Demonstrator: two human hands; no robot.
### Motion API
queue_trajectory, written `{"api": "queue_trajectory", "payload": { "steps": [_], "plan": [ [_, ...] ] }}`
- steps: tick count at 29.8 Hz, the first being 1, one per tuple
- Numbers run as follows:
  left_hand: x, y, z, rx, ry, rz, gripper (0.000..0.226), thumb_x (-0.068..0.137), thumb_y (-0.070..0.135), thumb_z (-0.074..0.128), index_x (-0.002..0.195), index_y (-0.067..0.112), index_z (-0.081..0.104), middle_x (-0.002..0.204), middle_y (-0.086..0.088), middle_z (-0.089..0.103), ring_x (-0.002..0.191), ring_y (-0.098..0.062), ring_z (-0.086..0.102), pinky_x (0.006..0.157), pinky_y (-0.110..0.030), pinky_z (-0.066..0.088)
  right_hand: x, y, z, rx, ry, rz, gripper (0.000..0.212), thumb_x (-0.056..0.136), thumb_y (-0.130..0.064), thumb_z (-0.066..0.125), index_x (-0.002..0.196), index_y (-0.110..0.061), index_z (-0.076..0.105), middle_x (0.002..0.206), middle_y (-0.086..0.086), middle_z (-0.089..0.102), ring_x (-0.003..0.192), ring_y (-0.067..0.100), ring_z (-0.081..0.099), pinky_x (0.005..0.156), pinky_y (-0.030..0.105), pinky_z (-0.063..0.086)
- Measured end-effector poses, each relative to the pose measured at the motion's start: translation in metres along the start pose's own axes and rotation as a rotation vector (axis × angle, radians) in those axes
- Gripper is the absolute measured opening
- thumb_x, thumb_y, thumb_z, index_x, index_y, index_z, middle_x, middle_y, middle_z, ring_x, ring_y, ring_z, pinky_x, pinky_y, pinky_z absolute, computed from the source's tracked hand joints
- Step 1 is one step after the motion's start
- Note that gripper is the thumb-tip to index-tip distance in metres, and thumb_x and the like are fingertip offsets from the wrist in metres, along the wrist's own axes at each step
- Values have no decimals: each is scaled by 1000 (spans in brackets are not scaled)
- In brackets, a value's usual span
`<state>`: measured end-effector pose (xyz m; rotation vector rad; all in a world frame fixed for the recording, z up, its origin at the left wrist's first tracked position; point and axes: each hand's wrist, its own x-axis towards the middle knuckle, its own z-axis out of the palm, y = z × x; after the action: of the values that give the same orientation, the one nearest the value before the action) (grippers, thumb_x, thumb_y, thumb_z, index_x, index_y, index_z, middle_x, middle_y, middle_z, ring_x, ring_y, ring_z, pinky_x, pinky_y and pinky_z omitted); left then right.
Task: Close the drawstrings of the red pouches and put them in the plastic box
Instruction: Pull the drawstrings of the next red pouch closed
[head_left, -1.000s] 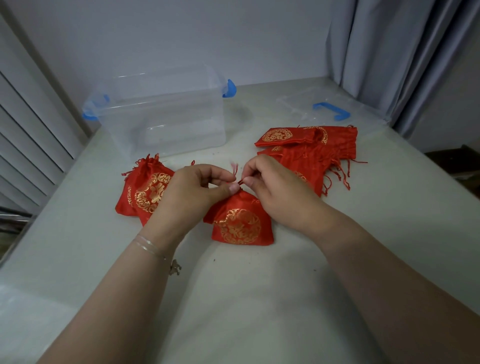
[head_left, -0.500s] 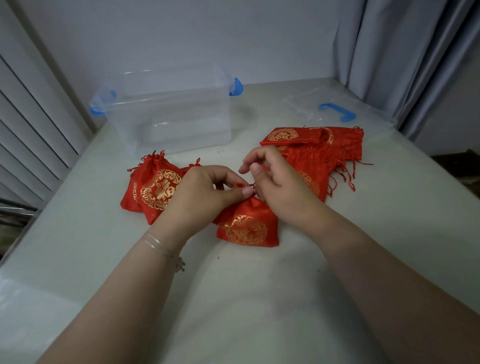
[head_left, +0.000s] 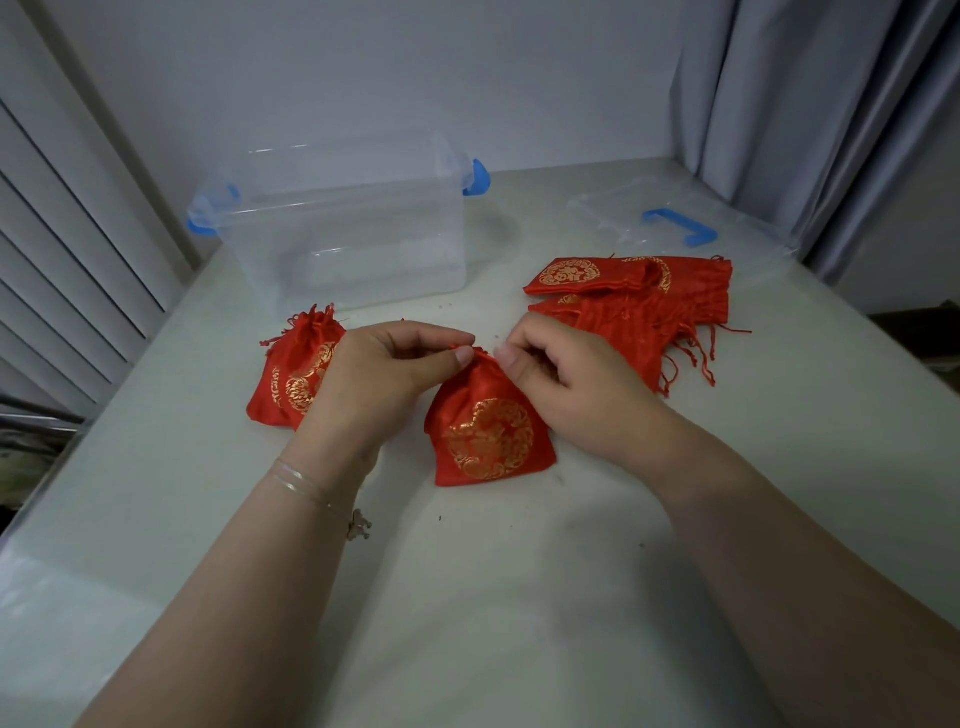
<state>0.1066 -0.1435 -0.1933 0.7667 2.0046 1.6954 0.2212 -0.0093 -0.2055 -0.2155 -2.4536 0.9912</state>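
A red pouch with a gold round pattern (head_left: 488, 436) lies on the white table, its neck gathered tight. My left hand (head_left: 384, 379) pinches the drawstring on the left of the neck and my right hand (head_left: 566, 379) pinches it on the right. Behind my left hand lies a cinched red pouch (head_left: 296, 374). A pile of flat, open red pouches (head_left: 644, 301) with loose strings sits at the right rear. The clear plastic box (head_left: 343, 234) with blue latches stands empty at the back left.
The box's clear lid with a blue handle (head_left: 680, 226) lies at the back right by the grey curtain (head_left: 810, 119). A slatted panel (head_left: 62, 249) runs along the table's left edge. Bare tabletop (head_left: 467, 597) lies between my forearms.
My hands have drawn apart to either side of the pouch's neck, which is now pulled tighter. The camera view has shifted slightly.
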Motion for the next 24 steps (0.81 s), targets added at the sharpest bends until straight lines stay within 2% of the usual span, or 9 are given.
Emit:
{"api": "queue_trajectory", "payload": {
  "steps": [3, 6, 9, 11, 12, 14, 16, 19, 24],
  "plan": [
    [0, 2, 0, -28, -31, -14, 12, 76, 8, 75, 88, 8, 74, 86, -9, 75, 82, -15, 71, 70, -17, 54, 0, 0, -2, -10, -45, 29, 27, 93, -30, 52, 67, -23, 47, 62, -8, 45, 58, 8, 44, 59, 39, 40],
    [-2, 2, 1, 22, -58, 18, 7, 77, 7, 75, 84, 9, 73, 86, -14, 73, 82, -22, 70, 71, -24, 57, 1, 4, -5, -52, -64, 60, 23, 87, -26, 58, 65, -24, 50, 79, -11, 48, 62, 5, 45, 65, 35, 43],
    [-2, 1, 1, 116, -68, 102, 6, 79, 9, 74, 79, 15, 72, 84, -12, 71, 83, -30, 67, 76, -38, 56, 3, 4, -7, 101, 2, 76, 11, 89, -20, 57, 89, -29, 62, 94, -17, 52, 62, 5, 48, 68, 21, 44],
    [-3, 0, 3, 144, -111, 177, 10, 79, 6, 73, 80, 15, 69, 79, -6, 68, 74, -21, 63, 70, -33, 53, 4, 0, -9, 293, -46, 128, 22, 94, -9, 51, 103, -25, 64, 89, -22, 60, 67, -2, 54, 68, 11, 42],
    [-3, -1, 5, 161, -133, 217, 12, 79, 4, 73, 80, 15, 68, 77, -1, 66, 72, -14, 61, 68, -26, 50, 5, 0, -10, 337, -91, 157, 24, 95, -6, 51, 105, -23, 65, 91, -20, 64, 75, -4, 59, 73, 11, 45],
    [-4, -2, 8, 200, -145, 286, 14, 80, 1, 71, 80, 14, 66, 76, 5, 64, 73, -10, 60, 69, -20, 46, 6, 2, -9, 340, -123, 211, 21, 93, -7, 55, 100, -23, 66, 99, -2, 70, 93, 14, 67, 84, 30, 54],
    [-5, -4, 10, 231, -119, 337, 11, 79, 5, 70, 79, 15, 65, 76, 7, 65, 74, -15, 62, 68, -23, 48, 6, 2, -9, 343, -120, 271, 16, 91, -11, 59, 90, -25, 66, 94, 12, 72, 85, 27, 68, 82, 44, 54],
    [-5, -6, 11, 237, -79, 333, 14, 79, 2, 67, 78, 17, 64, 74, 9, 65, 69, -11, 62, 63, -23, 48, 5, 2, -6, 388, -94, 286, 18, 89, -8, 62, 79, -23, 62, 69, -2, 66, 60, 7, 60, 64, 29, 51],
    [-5, -5, 14, 333, -14, 300, 27, 81, 3, 67, 87, 30, 66, 81, 7, 67, 73, -5, 64, 68, -20, 54, 3, -3, 1, 177, -11, 181, 14, 89, -13, 62, 80, -24, 59, 71, -13, 59, 64, 1, 55, 64, 20, 46]
  ]
}}
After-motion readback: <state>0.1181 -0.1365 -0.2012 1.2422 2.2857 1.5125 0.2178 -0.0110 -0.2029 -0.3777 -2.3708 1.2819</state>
